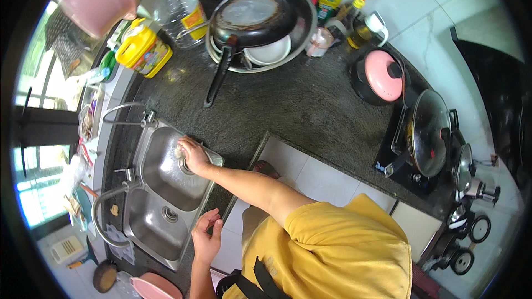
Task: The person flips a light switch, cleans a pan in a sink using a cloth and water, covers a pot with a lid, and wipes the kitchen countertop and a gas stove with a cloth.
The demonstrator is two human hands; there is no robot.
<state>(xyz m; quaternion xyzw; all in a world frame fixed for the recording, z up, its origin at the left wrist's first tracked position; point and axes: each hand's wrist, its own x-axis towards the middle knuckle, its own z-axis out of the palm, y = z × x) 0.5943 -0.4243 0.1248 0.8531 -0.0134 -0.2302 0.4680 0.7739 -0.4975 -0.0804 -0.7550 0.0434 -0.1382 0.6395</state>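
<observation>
My right hand (193, 157) reaches into the far bowl of a double stainless-steel sink (170, 174). Its fingers are curled on a small pale scrubber (179, 152) pressed near the bowl's upper wall, close to the drain (185, 167). The scrubber is mostly covered, so its exact kind is hard to tell. My left hand (207, 232) hovers by the front rim of the near bowl, fingers loosely bent and apart, holding nothing. A curved faucet (97, 211) arches over the near bowl; a second, thinner tap (124, 112) stands at the sink's far corner.
On the dark stone counter (291, 95), a large metal basin (309, 37) carries a black frying pan (253, 20), its handle overhanging. A yellow jug (145, 54) stands behind the sink. A lidded wok (428, 133) and pink-lidded pot (383, 75) are at right. A pink tub (156, 286) lies near the bottom.
</observation>
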